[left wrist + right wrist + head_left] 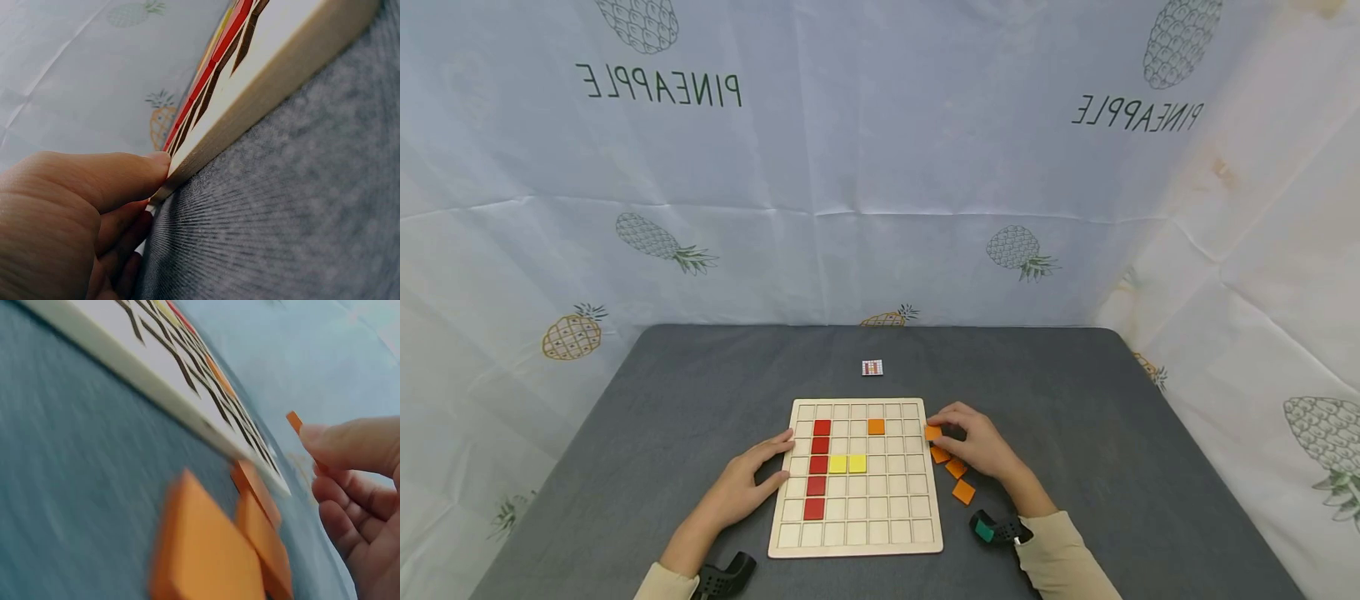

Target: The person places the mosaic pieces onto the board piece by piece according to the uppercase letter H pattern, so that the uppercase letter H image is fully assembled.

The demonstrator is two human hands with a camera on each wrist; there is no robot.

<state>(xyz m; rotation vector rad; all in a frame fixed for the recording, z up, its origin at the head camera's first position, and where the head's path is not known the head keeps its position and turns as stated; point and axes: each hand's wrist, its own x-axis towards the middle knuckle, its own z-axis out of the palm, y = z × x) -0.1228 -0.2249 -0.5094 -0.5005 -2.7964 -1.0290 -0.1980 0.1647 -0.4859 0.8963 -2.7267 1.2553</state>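
Note:
My right hand pinches an orange square tile between thumb and fingers, raised above the table by the board's right edge. Three more orange tiles lie on the table below that hand. On the wooden grid board, several red tiles form a column towards the left. Two yellow tiles extend rightwards from the middle red one. One orange tile sits near the top, right of centre. My left hand rests at the board's left side, its thumb touching the edge.
A small card with a coloured grid pattern lies on the grey table beyond the board. A pineapple-print cloth hangs behind the table and along its sides. Both wrists wear black straps.

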